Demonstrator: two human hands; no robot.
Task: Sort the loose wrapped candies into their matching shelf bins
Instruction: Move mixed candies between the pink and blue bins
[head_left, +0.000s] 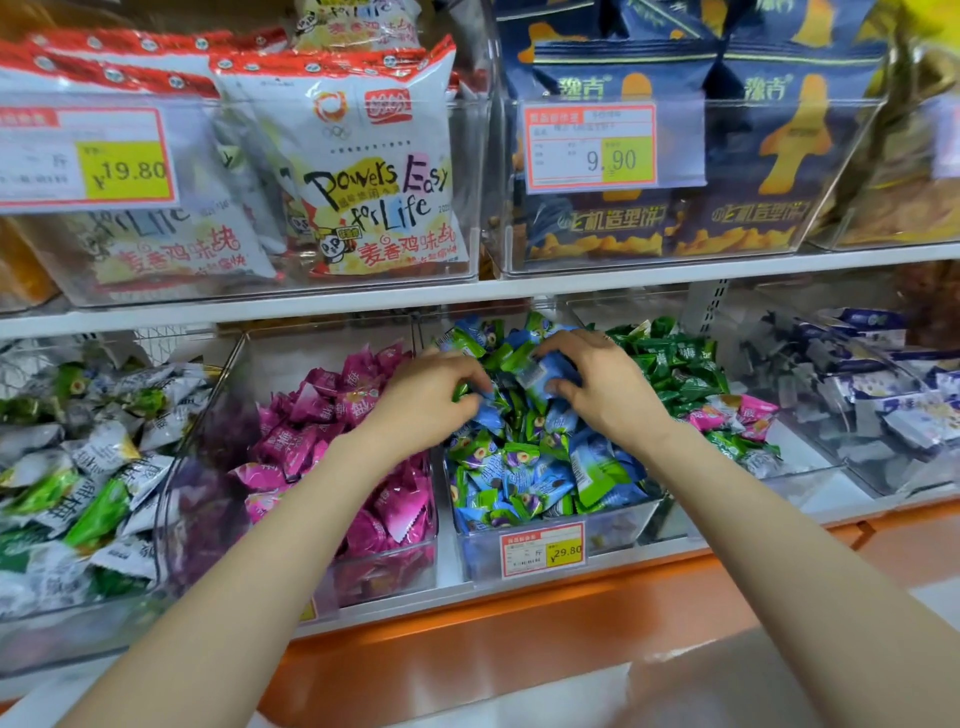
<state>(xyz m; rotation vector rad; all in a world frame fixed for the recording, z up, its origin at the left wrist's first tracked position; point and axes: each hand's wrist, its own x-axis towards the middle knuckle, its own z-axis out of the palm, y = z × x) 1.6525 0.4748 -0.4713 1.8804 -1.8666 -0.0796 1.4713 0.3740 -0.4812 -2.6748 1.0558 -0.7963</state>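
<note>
Left hand (431, 402) pinches crinkled green foil-wrapped candy (460, 391); right hand (602, 387) grips blue foil-wrapped candy (543, 380). Clear plastic bin (626, 525) front label (543, 554) reads ¥29.80.

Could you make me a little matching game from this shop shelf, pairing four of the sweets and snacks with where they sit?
Things:
1 pink candies
2 dark green candies
3 navy snack bags
4 white snack bags

Places:
A upper shelf, bin with the 9.90 tag
B lower shelf, bin left of the blue-and-green candies
C upper shelf, bin with the 19.80 tag
D lower shelf, bin right of the blue-and-green candies

Pairs: 1-B, 2-D, 3-A, 4-C
</note>
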